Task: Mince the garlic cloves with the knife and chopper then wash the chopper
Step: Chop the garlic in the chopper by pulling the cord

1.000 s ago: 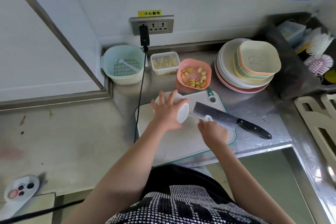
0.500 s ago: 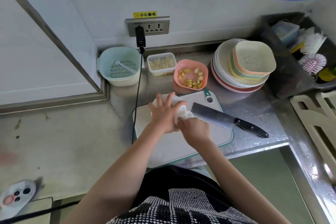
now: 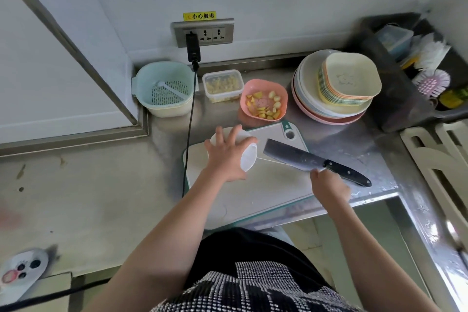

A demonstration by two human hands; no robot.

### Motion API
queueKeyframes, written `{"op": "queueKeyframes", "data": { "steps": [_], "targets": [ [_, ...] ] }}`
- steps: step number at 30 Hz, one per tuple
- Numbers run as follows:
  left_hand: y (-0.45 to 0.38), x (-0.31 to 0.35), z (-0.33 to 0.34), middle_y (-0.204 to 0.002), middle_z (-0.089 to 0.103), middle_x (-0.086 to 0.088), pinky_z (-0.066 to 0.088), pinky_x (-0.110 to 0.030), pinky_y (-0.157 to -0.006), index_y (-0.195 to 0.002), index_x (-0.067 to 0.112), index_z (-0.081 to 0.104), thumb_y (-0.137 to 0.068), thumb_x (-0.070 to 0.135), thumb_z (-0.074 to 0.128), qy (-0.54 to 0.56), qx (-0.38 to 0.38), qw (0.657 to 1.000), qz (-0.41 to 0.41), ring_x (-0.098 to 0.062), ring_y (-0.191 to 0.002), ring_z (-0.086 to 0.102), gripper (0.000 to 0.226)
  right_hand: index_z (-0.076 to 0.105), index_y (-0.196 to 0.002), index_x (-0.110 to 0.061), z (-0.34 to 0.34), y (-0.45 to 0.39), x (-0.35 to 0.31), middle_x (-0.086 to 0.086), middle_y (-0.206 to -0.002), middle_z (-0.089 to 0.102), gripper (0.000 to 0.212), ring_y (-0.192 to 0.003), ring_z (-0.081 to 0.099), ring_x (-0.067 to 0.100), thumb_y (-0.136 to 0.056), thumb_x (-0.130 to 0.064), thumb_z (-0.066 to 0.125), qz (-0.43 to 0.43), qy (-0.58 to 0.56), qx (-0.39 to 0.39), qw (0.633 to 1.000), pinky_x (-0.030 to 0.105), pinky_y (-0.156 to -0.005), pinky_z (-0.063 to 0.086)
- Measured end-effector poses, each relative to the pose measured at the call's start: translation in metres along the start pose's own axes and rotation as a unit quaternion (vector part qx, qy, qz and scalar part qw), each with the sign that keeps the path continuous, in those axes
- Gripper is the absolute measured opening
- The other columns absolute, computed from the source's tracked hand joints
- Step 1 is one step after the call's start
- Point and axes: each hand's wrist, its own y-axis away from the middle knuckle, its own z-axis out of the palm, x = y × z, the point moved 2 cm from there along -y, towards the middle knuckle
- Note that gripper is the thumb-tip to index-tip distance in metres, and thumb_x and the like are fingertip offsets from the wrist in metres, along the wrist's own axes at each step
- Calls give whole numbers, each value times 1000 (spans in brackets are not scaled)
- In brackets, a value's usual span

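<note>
On cutting board [image 3: 266, 192]: left hand [image 3: 225, 159] grips chopper [image 3: 247, 157]; right hand [image 3: 329, 187] pinches pull-cord handle [image 3: 321, 170].

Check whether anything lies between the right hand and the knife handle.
Nothing visible does. The right hand sits at the near edge of the cutting board, just below the knife, pinching a small white piece, apparently the chopper's pull handle. The black knife handle lies bare just up and right of it. The left hand holds the white chopper, off to the side.

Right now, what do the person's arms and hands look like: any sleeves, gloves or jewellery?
Both forearms are bare to the bottom frame edge, no sleeves showing. The left hand and right hand wear no gloves, and no rings or watch are visible. The torso garment is black with a white dotted check pattern.
</note>
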Motion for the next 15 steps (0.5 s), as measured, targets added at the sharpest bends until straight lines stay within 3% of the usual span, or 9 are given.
{"op": "queueKeyframes", "data": {
  "steps": [2,5,9,12,15],
  "targets": [
    [0,0,1,-153,0,6,30,-59,-98,-133,52,22,-59,39,77,-4,-2,1000,0,-44,-137,3,93,63,-113,-6,-13,3,-19,16,-111,65,54,-99,62,31,-102,-38,21,-13,-2,6,1000,35,-80,46],
    [-1,-1,1,-153,0,6,29,-59,-98,-134,52,23,-60,41,77,-5,-2,1000,0,-44,-137,3,92,62,-114,-7,-16,29,-76,16,-114,64,45,-104,61,32,-102,-33,27,-159,20,20,987,34,-82,47],
    [-1,0,1,-154,-3,6,26,-58,-100,-133,54,23,-69,43,66,9,-4,1000,1,-44,-139,-2,78,62,-94,-7,-4,70,-126,13,-98,66,63,-93,61,33,-101,-52,18,-295,15,44,954,31,-66,34],
    [0,-1,0,-153,-1,6,30,-57,-99,-134,52,23,-62,39,73,5,0,1000,5,-43,-138,1,88,64,-99,-8,2,59,-112,11,-100,66,64,-89,63,32,-101,-50,15,-310,78,80,944,32,-63,35],
    [0,-2,1,-153,2,7,32,-57,-97,-135,52,24,-59,38,75,1,5,1000,9,-43,-137,4,93,58,-110,-8,9,35,-76,11,-106,65,58,-93,64,32,-102,-46,15,-233,68,64,968,34,-69,42]
  ]
}}
